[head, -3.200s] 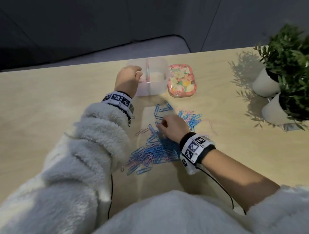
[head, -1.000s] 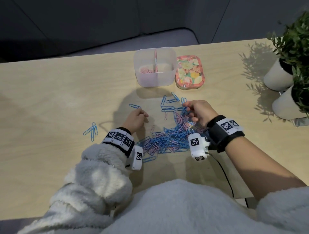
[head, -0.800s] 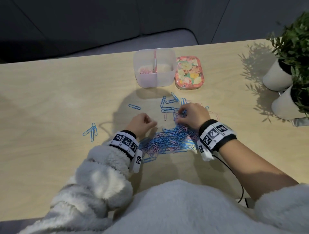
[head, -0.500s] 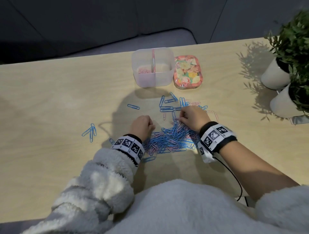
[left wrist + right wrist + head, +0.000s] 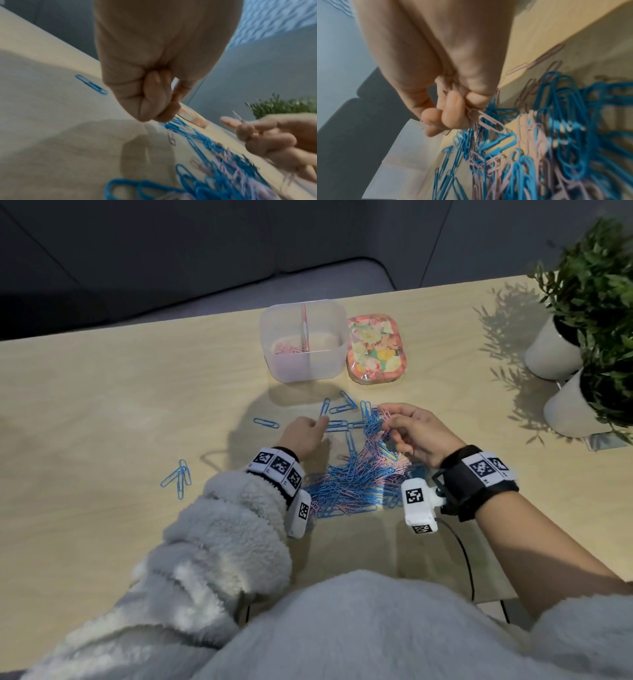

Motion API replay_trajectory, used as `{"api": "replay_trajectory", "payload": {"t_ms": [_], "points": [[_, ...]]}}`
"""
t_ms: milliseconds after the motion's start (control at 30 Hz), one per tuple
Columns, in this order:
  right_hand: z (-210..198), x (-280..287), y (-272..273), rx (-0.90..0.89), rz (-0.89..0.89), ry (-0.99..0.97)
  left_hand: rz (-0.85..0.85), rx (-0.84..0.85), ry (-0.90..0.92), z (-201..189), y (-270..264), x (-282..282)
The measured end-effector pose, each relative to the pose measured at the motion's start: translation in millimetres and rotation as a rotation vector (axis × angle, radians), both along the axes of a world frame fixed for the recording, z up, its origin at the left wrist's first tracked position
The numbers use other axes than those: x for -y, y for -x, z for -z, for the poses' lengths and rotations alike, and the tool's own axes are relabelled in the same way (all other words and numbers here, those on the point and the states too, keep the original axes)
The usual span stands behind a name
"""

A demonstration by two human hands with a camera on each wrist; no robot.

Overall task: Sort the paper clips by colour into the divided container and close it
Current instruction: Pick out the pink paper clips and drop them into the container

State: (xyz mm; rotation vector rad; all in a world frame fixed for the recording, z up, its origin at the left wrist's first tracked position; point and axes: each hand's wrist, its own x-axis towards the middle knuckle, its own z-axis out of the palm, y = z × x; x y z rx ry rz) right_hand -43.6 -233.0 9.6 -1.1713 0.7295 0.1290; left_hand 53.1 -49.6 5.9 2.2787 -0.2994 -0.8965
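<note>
On the light wooden counter (image 5: pixel 102 405) a tangled heap of blue and pink wire paper clips (image 5: pixel 349 481) is lying between the two wrists of the person. The right hand (image 5: pixel 416 436) is hovering over the far end of the heap with its fingers curled, and it is pinching a few pale pink paper clips (image 5: pixel 491 125) – from the right wrist view some blue clips seem to be hanging tangled under them. The left hand (image 5: pixel 305 436) is staying low at the far left edge of the heap; its fingers are curled tightly in the left wrist view, but I cannot tell if it is holding something. The translucent divided plastic container (image 5: pixel 303 344) is standing open at the far side of the counter, well apart from the hands, with some pink clips lying in its left compartment. Just beside it on the right, the flower-patterned lid (image 5: pixel 375 350) is lying flat. A few loose blue clips (image 5: pixel 178 475) are lying to the left – apart from the heap. Two white pots with green plants (image 5: pixel 582 371) are standing at the right edge.
</note>
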Motion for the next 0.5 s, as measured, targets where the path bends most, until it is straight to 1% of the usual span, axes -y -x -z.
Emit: {"api": "replay_trajectory", "payload": {"t_ms": [67, 100, 133, 167, 200, 267, 300, 333, 400, 500], "points": [[4.4, -0.5, -2.1, -0.036, -0.005, 0.031, 0.116, 0.196, -0.1, 1.7, 4.1, 3.6], [5.2, -1.7, -3.4, -0.06, -0.031, 0.06, 0.156, 0.265, -0.135, 2.8, 6.3, 5.2], [5.3, -3.3, -5.3, -0.076, -0.078, 0.119, 0.191, 0.317, -0.17, 4.1, 9.0, 7.1], [4.9, -4.6, -6.5, -0.068, -0.156, 0.24, 0.219, 0.351, -0.199, 5.1, 12.2, 8.6], [4.2, -6.0, -7.4, -0.034, -0.273, 0.425, 0.226, 0.366, -0.213, 7.1, 15.1, 9.5], [2.9, -10.3, -10.1, 0.043, -0.572, 0.851, 0.186, 0.358, -0.207, 11.1, 18.6, 9.5], [2.4, -13.0, -11.7, 0.049, -0.716, 1.009, 0.162, 0.361, -0.201, 13.5, 19.0, 9.6], [2.3, -16.1, -12.9, 0.039, -0.824, 1.136, 0.163, 0.377, -0.209, 15.0, 19.2, 9.7], [5.0, -21.2, -15.0, 0.016, -0.947, 1.258, 0.203, 0.397, -0.25, 15.8, 18.9, 9.9], [5.6, -26.9, -15.3, 0.007, -1.032, 1.323, 0.254, 0.358, -0.277, 15.3, 16.2, 5.1]]}}
